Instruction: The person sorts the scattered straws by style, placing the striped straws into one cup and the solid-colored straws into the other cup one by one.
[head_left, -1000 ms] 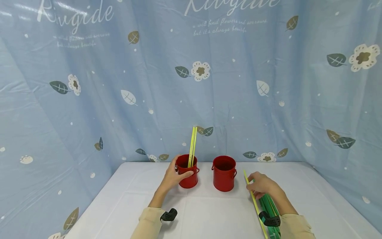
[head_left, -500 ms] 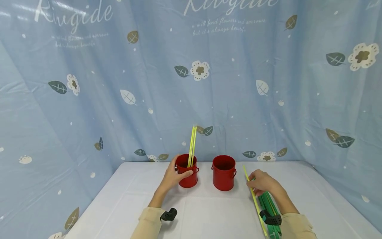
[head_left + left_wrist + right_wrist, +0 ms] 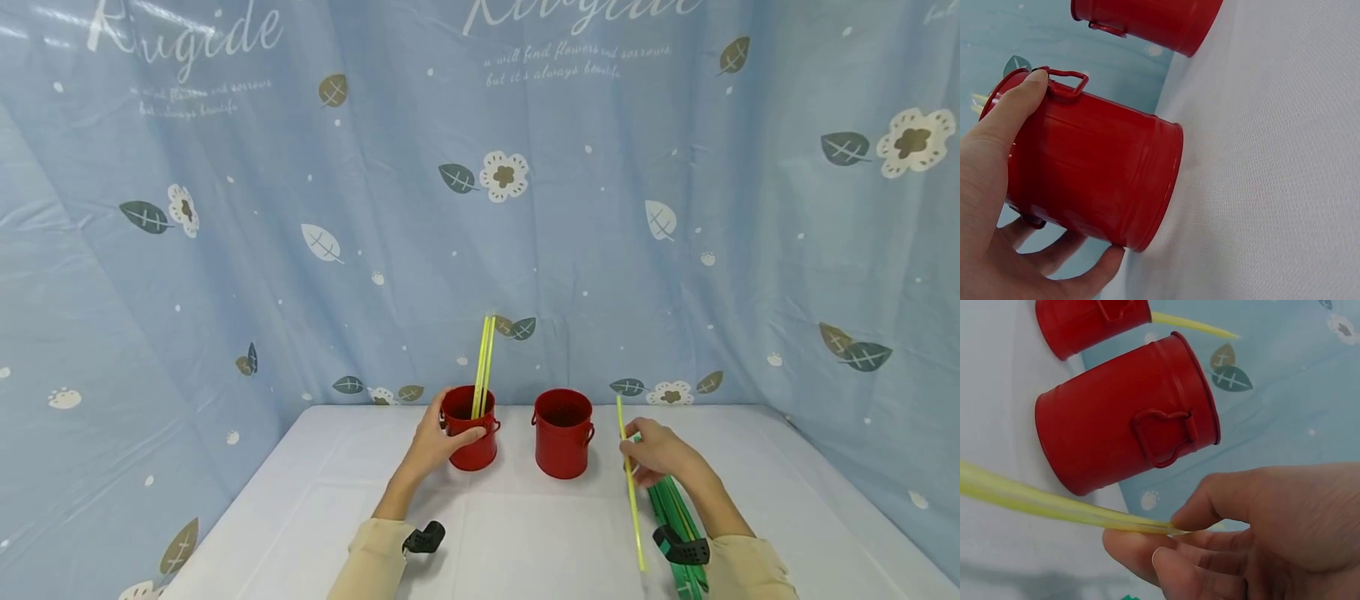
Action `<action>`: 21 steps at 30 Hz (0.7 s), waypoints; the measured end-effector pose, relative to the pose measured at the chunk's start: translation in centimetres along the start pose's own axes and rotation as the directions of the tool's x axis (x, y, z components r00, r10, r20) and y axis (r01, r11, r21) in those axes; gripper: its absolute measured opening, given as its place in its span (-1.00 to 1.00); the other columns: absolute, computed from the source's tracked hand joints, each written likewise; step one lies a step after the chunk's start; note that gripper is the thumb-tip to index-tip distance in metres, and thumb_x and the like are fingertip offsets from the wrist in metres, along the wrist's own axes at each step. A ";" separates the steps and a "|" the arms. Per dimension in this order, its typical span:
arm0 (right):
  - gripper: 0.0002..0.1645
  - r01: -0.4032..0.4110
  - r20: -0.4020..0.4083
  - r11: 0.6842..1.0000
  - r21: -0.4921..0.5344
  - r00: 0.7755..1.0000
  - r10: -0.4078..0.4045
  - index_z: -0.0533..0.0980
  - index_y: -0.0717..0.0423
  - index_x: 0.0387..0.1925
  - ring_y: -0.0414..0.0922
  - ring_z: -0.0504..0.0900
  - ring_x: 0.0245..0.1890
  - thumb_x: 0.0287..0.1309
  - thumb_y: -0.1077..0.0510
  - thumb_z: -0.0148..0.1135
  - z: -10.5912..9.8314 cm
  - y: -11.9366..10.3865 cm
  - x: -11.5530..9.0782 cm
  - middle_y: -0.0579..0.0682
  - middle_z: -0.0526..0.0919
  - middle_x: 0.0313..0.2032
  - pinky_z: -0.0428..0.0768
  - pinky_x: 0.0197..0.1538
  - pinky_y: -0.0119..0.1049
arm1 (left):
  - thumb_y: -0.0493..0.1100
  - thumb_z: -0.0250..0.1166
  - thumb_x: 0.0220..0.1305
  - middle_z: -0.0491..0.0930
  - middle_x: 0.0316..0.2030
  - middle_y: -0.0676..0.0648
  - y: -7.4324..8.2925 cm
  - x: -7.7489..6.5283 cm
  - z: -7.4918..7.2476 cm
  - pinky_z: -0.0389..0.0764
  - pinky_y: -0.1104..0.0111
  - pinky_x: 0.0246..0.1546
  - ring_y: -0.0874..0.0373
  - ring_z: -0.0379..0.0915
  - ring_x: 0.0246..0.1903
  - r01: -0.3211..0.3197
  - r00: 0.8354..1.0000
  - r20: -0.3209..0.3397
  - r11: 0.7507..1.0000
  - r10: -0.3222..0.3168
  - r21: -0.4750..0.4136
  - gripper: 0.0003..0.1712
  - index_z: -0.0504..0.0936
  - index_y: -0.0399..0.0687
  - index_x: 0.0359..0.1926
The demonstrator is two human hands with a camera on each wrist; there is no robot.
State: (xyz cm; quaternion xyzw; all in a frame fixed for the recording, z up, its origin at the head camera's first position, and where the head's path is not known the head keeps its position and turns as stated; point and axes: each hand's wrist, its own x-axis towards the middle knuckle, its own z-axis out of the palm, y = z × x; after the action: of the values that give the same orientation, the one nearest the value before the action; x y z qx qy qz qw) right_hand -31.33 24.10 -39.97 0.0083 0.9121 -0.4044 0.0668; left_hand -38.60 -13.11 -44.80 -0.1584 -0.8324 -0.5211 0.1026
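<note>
My left hand (image 3: 432, 440) grips the left red bucket (image 3: 474, 454), thumb near its side handle and fingers round the other side. A few yellow sticks (image 3: 482, 367) stand in this bucket, leaning slightly right. Between thumb and fingers my right hand (image 3: 660, 452) pinches one thin yellow stick (image 3: 633, 508), which looks like a slender tube or strip in the right wrist view. It slants with its upper end near the back edge. The right red bucket (image 3: 562, 442) stands upright between the hands; no sticks show in it.
Under my right forearm lies a bundle of green sticks (image 3: 673, 517) with some yellow among them. Both buckets stand on a white-covered table (image 3: 540, 542). A blue patterned curtain (image 3: 585, 275) hangs right behind the table.
My right hand has risen slightly, lifting the yellow stick up and away from the green bundle; the stick now stands steeper. The left hand and both buckets have stayed put.
</note>
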 end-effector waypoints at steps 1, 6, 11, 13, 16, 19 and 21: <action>-0.54 0.008 -0.006 1.000 0.013 1.000 -0.007 0.26 0.41 0.14 -0.13 0.63 -0.67 0.27 0.24 0.02 0.0 -0.1 0.0 0.12 0.63 -0.46 0.67 -0.54 -0.27 | 0.12 0.48 0.07 0.31 0.36 -0.06 0.0 0.0 0.0 0.60 0.02 0.10 -0.06 0.28 0.29 -0.002 1.000 -0.001 1.000 0.002 0.000 0.11 0.05 0.01 0.51; -0.49 0.076 -0.043 0.996 0.055 0.996 -0.074 0.19 0.41 0.22 -0.12 0.64 -0.67 0.31 0.25 -0.02 -0.2 -0.3 0.0 0.13 0.64 -0.44 0.67 -0.53 -0.25 | 0.12 0.49 0.06 0.32 0.35 -0.05 -0.2 -0.1 0.0 0.61 0.04 0.09 -0.04 0.28 0.29 0.002 1.000 0.004 1.000 -0.002 -0.002 0.10 0.07 0.08 0.50; -0.42 0.141 -0.104 0.989 0.046 0.985 -0.135 0.17 0.37 0.28 -0.11 0.66 -0.63 0.30 0.24 0.02 -0.4 -1.1 -0.3 0.13 0.65 -0.39 0.69 -0.50 -0.25 | 0.12 0.48 0.07 0.31 0.35 -0.05 -0.3 -0.1 0.0 0.61 0.04 0.08 -0.04 0.28 0.29 -0.005 1.000 0.001 1.000 0.005 -0.002 0.09 0.06 0.07 0.50; -0.40 0.160 -0.119 0.986 0.038 0.981 -0.154 0.17 0.35 0.29 -0.11 0.66 -0.61 0.28 0.25 0.05 -0.4 -1.6 -0.6 0.12 0.66 -0.37 0.70 -0.49 -0.25 | 0.11 0.48 0.07 0.31 0.35 -0.05 -0.2 0.0 0.0 0.62 0.05 0.07 -0.04 0.28 0.28 -0.008 1.000 0.000 1.000 0.008 -0.001 0.09 0.07 0.06 0.50; -0.35 0.186 -0.126 0.982 0.027 0.975 -0.181 0.17 0.31 0.32 -0.11 0.65 -0.58 0.24 0.26 0.11 -0.4 -2.4 -1.1 0.12 0.66 -0.33 0.70 -0.46 -0.25 | 0.11 0.49 0.06 0.31 0.35 -0.05 -0.1 0.0 0.0 0.61 0.05 0.08 -0.04 0.28 0.28 -0.002 1.000 0.002 1.000 0.002 0.003 0.09 0.07 0.07 0.49; -0.30 0.227 -0.131 0.974 0.008 0.966 -0.224 0.17 0.29 0.35 -0.12 0.65 -0.56 0.21 0.27 0.15 -0.3 -3.2 -1.6 0.12 0.65 -0.30 0.70 -0.44 -0.27 | 0.11 0.49 0.06 0.31 0.35 -0.05 0.0 0.0 0.0 0.61 0.04 0.09 -0.04 0.27 0.29 0.004 1.000 0.003 1.000 -0.004 0.003 0.10 0.06 0.05 0.50; -0.29 0.268 -0.140 0.963 0.001 0.954 -0.265 0.19 0.29 0.36 -0.12 0.65 -0.55 0.21 0.28 0.16 -0.2 -3.6 -1.7 0.14 0.65 -0.27 0.69 -0.46 -0.28 | 0.12 0.49 0.06 0.31 0.36 -0.05 0.0 -0.1 -0.1 0.60 0.03 0.10 -0.05 0.27 0.30 0.008 1.000 0.004 1.000 -0.008 0.000 0.12 0.05 0.03 0.51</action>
State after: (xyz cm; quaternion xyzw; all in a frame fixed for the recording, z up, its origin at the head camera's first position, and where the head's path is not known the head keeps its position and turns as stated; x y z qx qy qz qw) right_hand -29.91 21.88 -36.97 -0.0861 0.9032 -0.4172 -0.0521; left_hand -38.50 -13.16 -44.77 -0.1562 -0.8330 -0.5214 0.0991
